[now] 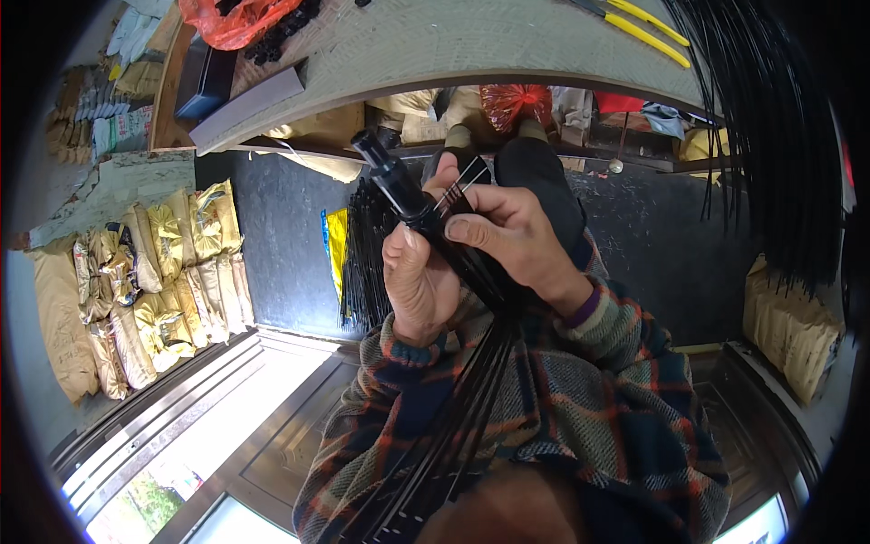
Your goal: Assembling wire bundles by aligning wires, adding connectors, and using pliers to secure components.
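Observation:
A black tube [396,184], stepped and glossy, slants up and to the left in front of me, with thin black rods [485,363] bundled along it like a folded umbrella frame. My left hand [419,283] is closed round the tube's lower part, thumb lying along its side. From the right, my right hand [512,234] pinches at the bundle just beside the tube. Several thin rod ends [468,178] stick up past its fingers. Exactly what lies between those fingertips is hidden. The far rod ends fan down over my plaid jacket.
A workbench [453,45] spans the far side, holding a red plastic bag [237,23], small black parts [272,41] and yellow-handled pliers [648,32]. Long black rods [770,136] hang at right. Another rod bundle [367,263] stands left of my hands. Brown packages [149,290] line the left.

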`<state>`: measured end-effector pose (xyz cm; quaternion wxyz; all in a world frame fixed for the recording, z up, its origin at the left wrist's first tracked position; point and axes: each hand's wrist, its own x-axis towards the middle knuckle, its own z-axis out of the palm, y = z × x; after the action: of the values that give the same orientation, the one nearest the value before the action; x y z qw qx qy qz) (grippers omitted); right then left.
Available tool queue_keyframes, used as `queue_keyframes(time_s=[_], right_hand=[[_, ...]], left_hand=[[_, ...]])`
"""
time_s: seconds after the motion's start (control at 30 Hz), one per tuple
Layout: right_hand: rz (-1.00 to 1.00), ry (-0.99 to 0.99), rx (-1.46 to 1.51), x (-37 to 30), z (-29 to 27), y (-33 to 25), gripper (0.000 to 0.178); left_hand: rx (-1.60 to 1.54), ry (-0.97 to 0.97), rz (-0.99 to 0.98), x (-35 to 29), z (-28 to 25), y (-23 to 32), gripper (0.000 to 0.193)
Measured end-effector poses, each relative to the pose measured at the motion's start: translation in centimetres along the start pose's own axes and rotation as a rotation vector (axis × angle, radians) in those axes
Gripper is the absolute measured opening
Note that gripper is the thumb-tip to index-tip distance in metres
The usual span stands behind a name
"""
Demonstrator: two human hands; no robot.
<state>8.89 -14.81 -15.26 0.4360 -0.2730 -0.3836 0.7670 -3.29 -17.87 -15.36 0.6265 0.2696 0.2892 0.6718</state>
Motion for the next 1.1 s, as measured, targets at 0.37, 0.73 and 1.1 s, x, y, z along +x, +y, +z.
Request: queue_keyframes(time_s=[0.37, 0.73, 1.1], right_hand=[[-0.402, -0.084, 0.046, -0.1, 1.8, -1.6, 0.011], [-0.596, 0.059, -0.153, 1.6, 4.4, 0.2, 0.011], [-0.594, -0.037, -0.564, 1.7, 4.3, 2.0, 0.017]], left_hand=[[0.005, -0.077, 0.008, -1.9, 1.4, 2.7, 0.075], [0.388, 0.279, 0.488, -0.6, 1.7, 3.1, 0.027], [0.253, 0.359, 0.532, -2.0, -2.1, 3.0, 0.021]])
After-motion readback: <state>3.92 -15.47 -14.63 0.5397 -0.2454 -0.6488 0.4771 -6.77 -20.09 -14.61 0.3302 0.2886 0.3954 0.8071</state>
